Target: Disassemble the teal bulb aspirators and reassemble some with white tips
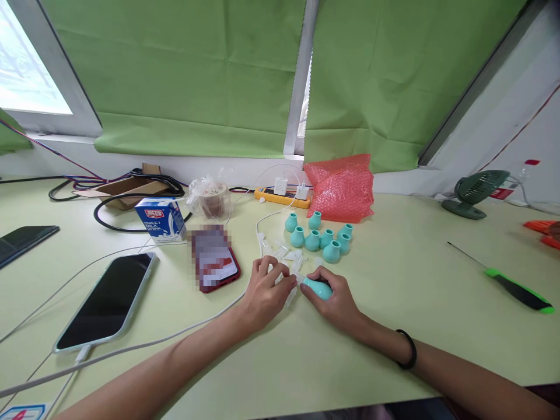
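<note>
My right hand (336, 300) is wrapped round a teal rubber squeeze bulb (319, 289), its neck pointing left. At that neck sits a small clear plastic nozzle (300, 278), and the fingertips of my left hand (269, 291) are pinched on it. Whether the nozzle is fully seated in the bulb I cannot tell. Several loose clear nozzles (280, 251) lie just beyond and under my left hand, partly hidden by it. Behind them stand several more teal bulbs (312, 240), mouths up, in a loose cluster.
A red-cased phone (219, 259), a larger phone (107, 303) on a cable and a milk carton (161, 220) are to the left. Behind are a yellow power strip (282, 197) and red bubble wrap (339, 186). Rightward lie a screwdriver (516, 289) and a green fan (475, 192).
</note>
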Demonstrator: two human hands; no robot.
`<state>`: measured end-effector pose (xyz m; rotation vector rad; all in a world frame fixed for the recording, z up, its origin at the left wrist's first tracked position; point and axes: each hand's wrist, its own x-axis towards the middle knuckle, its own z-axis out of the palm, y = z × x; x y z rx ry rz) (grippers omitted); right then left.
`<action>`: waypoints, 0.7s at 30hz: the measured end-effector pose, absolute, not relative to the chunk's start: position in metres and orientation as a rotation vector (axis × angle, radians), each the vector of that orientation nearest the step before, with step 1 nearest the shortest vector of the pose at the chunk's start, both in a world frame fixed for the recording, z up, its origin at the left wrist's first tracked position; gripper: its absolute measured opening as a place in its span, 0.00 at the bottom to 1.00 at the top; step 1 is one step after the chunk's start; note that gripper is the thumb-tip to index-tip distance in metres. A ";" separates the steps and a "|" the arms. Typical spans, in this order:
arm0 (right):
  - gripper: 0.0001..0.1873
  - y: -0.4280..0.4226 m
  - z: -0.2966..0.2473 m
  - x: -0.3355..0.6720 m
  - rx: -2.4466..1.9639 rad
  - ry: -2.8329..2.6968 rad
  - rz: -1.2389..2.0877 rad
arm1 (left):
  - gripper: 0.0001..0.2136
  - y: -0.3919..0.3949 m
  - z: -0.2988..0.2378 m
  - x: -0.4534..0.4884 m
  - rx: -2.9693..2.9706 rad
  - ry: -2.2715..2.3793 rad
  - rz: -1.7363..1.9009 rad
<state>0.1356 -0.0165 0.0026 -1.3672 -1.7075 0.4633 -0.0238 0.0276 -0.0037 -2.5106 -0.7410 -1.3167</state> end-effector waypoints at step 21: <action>0.14 -0.006 0.005 0.144 -1.286 -1.336 0.755 | 0.05 0.040 -0.005 -0.029 -2.420 -1.089 -1.352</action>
